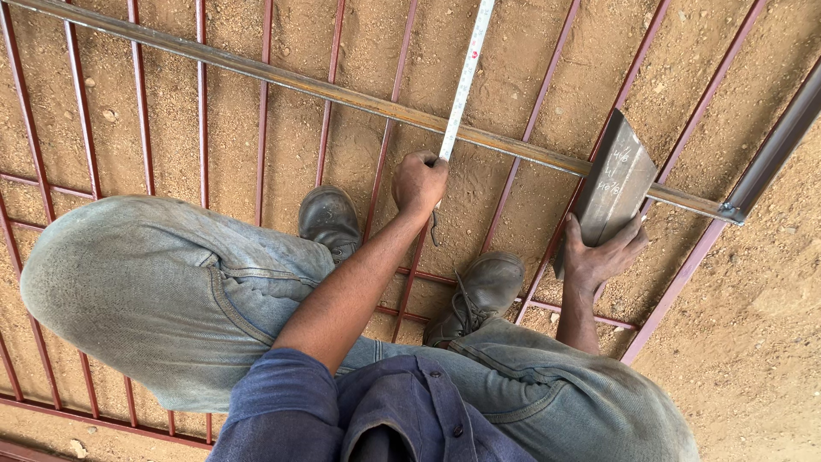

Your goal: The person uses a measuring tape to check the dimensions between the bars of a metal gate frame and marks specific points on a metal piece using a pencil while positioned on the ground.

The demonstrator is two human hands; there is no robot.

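Hands apart: left hand (419, 182) fisted on the near end of a white tape measure (466, 77), pinned down just short of the long steel bar (342, 90), apparently to keep the blade taut and straight across it. Right hand (601, 255) spread against the lower edge of a grey steel plate (614, 184), propped tilted on that same bar, seemingly to stop it sliding. Boots (329, 218) wedged between red rods of the grille (202, 103) flat on sandy ground (753, 325); little slack among the rods, open dirt past the frame's right edge.
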